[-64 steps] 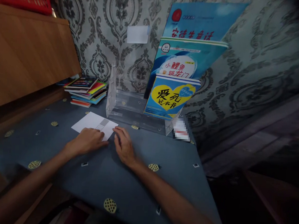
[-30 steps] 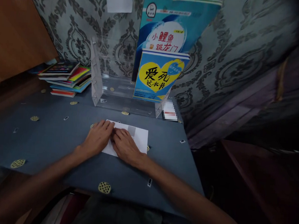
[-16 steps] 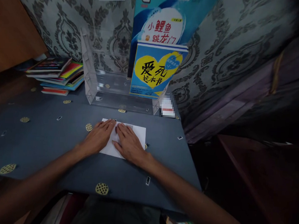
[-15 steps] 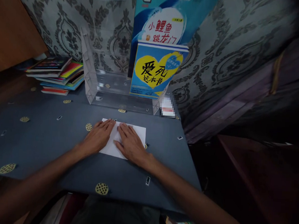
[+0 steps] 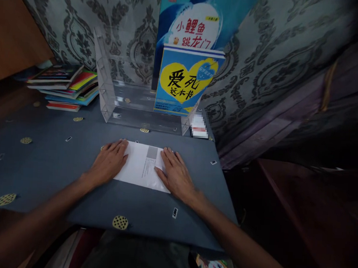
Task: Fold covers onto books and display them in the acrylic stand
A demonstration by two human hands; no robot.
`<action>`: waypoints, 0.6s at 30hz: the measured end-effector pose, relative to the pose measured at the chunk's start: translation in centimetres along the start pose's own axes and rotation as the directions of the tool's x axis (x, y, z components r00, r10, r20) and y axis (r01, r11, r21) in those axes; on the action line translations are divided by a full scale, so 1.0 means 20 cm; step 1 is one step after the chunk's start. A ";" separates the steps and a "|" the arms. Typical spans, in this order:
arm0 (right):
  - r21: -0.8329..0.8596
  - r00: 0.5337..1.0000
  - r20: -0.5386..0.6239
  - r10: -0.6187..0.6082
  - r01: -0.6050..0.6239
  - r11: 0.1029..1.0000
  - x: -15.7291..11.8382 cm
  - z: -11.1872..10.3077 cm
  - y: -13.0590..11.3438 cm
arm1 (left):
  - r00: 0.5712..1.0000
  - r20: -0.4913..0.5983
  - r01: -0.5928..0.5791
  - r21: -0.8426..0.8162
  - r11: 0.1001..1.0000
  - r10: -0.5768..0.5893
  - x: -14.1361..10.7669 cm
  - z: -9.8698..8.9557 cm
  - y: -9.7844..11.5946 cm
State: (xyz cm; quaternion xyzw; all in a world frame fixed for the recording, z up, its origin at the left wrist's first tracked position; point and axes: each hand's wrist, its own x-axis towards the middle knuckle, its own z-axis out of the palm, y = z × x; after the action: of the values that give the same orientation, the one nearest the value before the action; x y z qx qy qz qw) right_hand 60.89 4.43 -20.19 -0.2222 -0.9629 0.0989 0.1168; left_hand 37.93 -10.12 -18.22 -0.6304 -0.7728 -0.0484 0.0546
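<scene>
A white sheet of paper [image 5: 137,166] with a grey square and small print on it lies flat on the blue-grey tablecloth [image 5: 82,201]. On its left end rests my left hand [image 5: 110,159], palm down with the fingers stretched out. My right hand [image 5: 177,174] lies flat over the right end, its thumb pointing inward and its fingers extended. Both hands press on the paper without gripping it. The paper's two ends are partly hidden under them.
Behind the paper stands a clear acrylic rack [image 5: 107,94] holding a blue book with a yellow heart [image 5: 182,80] and a taller blue book [image 5: 203,21]. A stack of books [image 5: 67,88] sits back left. A blurred-out white item [image 5: 199,126] is beside the rack.
My hands have slid apart from the paper's middle toward its two ends. The grey square and print between them now show. The view has shifted slightly.
</scene>
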 end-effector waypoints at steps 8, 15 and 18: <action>-0.018 0.999 -0.014 -0.031 0.031 0.999 -0.16 -0.02 0.01 | 1.000 -0.021 -0.013 0.017 1.000 0.013 0.00 0.01 0.01; 0.010 0.990 -0.019 -0.137 0.137 0.990 -0.26 -0.06 -0.01 | 0.999 -0.044 -0.028 0.041 0.999 0.030 -0.01 0.01 0.02; 0.024 0.988 -0.022 -0.154 0.155 0.988 -0.27 -0.07 0.02 | 0.998 -0.051 -0.033 0.032 0.999 0.035 0.00 -0.01 0.02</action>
State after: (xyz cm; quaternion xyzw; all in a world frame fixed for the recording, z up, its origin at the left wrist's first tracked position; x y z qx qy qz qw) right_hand 66.15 2.56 -19.90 -0.1463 -0.9747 0.0995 0.1364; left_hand 38.33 -10.05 -18.01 -0.6412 -0.7609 -0.0517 0.0852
